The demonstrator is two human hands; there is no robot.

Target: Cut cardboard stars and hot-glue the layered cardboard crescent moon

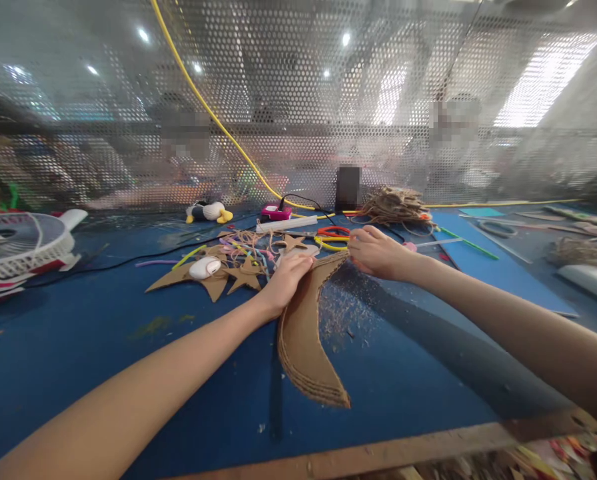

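A thick crescent of layered corrugated cardboard (306, 340) stands over the blue table, its lower tip toward me. My left hand (291, 277) is closed around the crescent's left edge, near its upper part. At the crescent's upper right tip, my right hand (378, 252) has its fingers pinched together; whether they hold the tip or a small scrap there cannot be made out. Small cardboard crumbs (348, 317) lie scattered right of the crescent. Just behind the hands are scissors with red and yellow handles (333, 233).
Cardboard stars (243, 275), a white earbud case (205, 267) and coloured strings lie left. A white fan (23, 243) sits far left. Farther back are a plush duck (211, 212), a pink box (276, 213) and a twine bundle (393, 203). Perforated metal panels (278, 100) close off the back.
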